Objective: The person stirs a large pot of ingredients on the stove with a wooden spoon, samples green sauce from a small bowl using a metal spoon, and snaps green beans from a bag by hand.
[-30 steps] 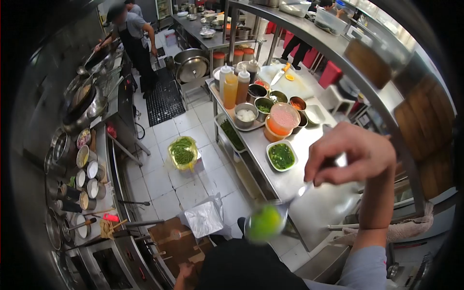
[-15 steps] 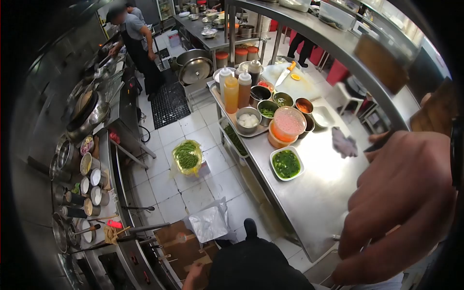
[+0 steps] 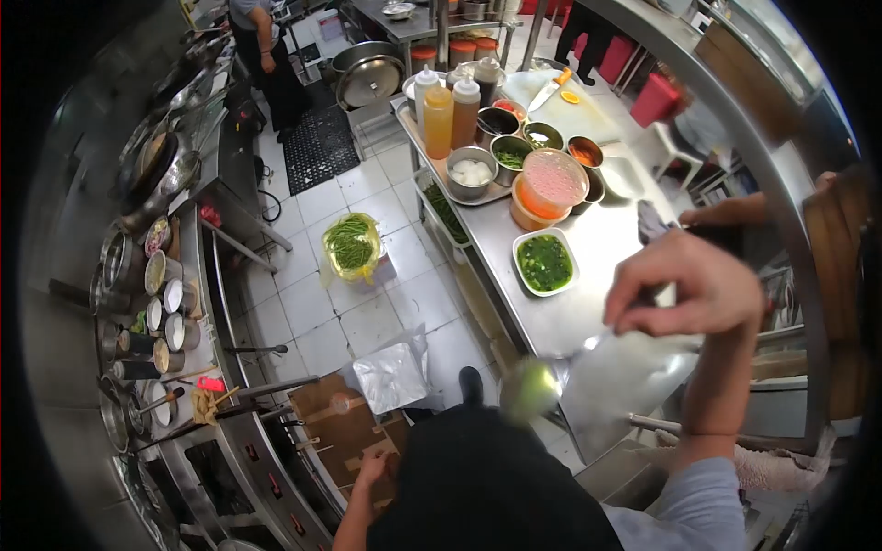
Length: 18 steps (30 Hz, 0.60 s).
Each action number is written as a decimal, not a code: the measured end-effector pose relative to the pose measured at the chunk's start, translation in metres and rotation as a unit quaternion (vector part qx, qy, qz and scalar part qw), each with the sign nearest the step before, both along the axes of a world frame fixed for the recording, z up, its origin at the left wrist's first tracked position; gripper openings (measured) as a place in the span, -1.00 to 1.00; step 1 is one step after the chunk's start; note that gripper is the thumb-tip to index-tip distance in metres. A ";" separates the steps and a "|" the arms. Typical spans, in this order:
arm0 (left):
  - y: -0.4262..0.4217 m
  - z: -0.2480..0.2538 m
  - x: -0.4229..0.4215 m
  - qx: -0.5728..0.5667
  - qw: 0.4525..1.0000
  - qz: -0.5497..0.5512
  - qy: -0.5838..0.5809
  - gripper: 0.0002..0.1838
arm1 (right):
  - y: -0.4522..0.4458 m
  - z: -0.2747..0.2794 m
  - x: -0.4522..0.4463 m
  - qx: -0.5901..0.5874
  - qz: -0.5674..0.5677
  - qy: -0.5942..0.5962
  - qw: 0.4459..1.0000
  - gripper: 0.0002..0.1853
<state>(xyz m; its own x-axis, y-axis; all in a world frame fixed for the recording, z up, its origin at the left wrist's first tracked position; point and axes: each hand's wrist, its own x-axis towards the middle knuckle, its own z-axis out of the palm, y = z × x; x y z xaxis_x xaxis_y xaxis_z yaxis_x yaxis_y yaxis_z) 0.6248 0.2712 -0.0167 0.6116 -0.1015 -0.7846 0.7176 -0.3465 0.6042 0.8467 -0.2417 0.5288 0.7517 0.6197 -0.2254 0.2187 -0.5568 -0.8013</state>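
Observation:
My right hand (image 3: 689, 285) is raised over the near end of the steel counter (image 3: 602, 317), thumb and fingers pinched on a shiny, motion-blurred thing (image 3: 588, 346). At its lower left is a smeared, rounded green shape (image 3: 530, 390); I cannot tell its kind. Behind the hand stands a white square bowl of green soup or chopped greens in liquid (image 3: 544, 262). Low at my left side, my left hand (image 3: 375, 466) has loosely bent fingers and nothing visible in it, near a flattened cardboard (image 3: 335, 424) and a clear plastic sheet or bag (image 3: 390, 378).
Squeeze bottles (image 3: 438, 124), steel tubs and a pink-lidded container (image 3: 555, 176) crowd the counter. Beyond lie a knife (image 3: 548, 90) and board. Across it, another person's arm (image 3: 735, 211) reaches near a grey cloth (image 3: 652, 223). Green beans (image 3: 351, 242) stand on the floor; a cook stands far left.
My right hand has moved away from the camera and down to the left, bringing the green-ended thing into view. The view has tilted lower. My left hand shows more beside the cardboard.

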 end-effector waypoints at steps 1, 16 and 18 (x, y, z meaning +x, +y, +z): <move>0.006 0.000 -0.007 -0.003 1.000 -0.004 0.001 -0.72 | -0.007 -0.019 -0.007 0.022 -0.074 0.046 0.996 -0.84; 0.078 0.058 -0.003 0.044 0.994 0.044 0.093 -0.76 | -0.074 -0.315 -0.014 -0.328 -0.527 -0.094 0.778 -0.81; 0.094 0.044 0.000 0.051 0.998 0.027 0.034 -0.76 | -0.069 -0.327 -0.017 -0.307 -0.519 -0.116 0.789 -0.82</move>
